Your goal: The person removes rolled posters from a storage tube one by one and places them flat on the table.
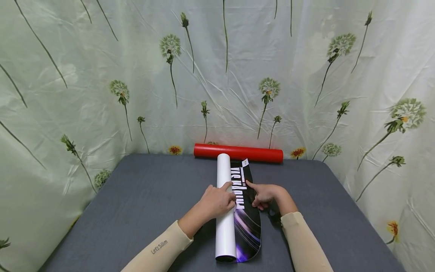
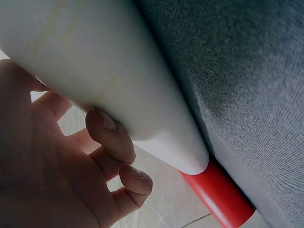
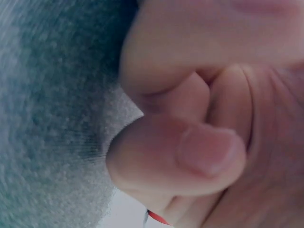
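A glossy poster is partly rolled up lengthwise: its white back forms a long tube (image 1: 224,234), and a printed black strip (image 1: 246,223) with white lettering and purple streaks lies to the right. My left hand (image 1: 217,201) rests over the tube's middle, index finger extended across it. In the left wrist view, other fingers (image 2: 111,135) bend beside the tube, one touching it. By the strip's right edge is my right hand (image 1: 268,194), its index finger reaching onto the print, the others bent. The right wrist view shows bent fingers and the thumb holding nothing visible.
A red tube (image 1: 255,153) lies crosswise at the back of the dark grey table (image 1: 153,196), just beyond the poster's far end. Behind the table hangs a pale curtain (image 1: 221,83) printed with dandelions. A dark cable-like strand runs beside my right forearm.
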Available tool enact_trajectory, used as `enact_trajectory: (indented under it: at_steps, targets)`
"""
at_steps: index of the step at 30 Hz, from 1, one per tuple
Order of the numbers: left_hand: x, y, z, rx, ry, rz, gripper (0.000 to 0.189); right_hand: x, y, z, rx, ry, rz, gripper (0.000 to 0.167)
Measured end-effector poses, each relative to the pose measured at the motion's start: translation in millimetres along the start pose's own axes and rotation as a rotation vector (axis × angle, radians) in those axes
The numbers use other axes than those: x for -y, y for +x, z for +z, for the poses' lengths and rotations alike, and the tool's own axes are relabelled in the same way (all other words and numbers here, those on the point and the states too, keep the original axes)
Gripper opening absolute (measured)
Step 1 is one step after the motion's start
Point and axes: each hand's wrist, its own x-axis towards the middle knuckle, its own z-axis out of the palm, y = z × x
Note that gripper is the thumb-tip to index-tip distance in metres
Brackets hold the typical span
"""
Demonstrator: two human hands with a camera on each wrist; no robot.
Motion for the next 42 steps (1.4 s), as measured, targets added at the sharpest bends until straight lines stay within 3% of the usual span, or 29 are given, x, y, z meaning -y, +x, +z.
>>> enact_trajectory:
  at_steps: [11, 18, 24, 35, 42]
  targets:
    - [-0.3, -0.6, 1.1, -0.016, 0.023, 0.021, 0.023, 0.0, -1.2, -0.3, 0.007, 0.000, -0.014, 0.096]
    - [-0.5, 2.1, 3.6, 0.034, 0.015, 0.002, 0.036, -1.3, -1.1, -2.8, 0.021, 0.059, -0.051, 0.100]
    - [1.8, 1.1, 2.1, -0.005, 0.033, 0.029, 0.023, 0.2, -0.8, -4.1, 0.011, 0.042, -0.091, 0.098]
    - [1.5, 1.8, -1.0, 0.012, 0.037, -0.003, 0.027, -4.5, -2.6, -7.4, 0.025, 0.030, -0.041, 0.097]
    - [3.0, 0.4, -0.1, 0.005, 0.073, 0.012, 0.024, -6.0, -1.9, -7.8, 0.032, 0.045, -0.039, 0.097]
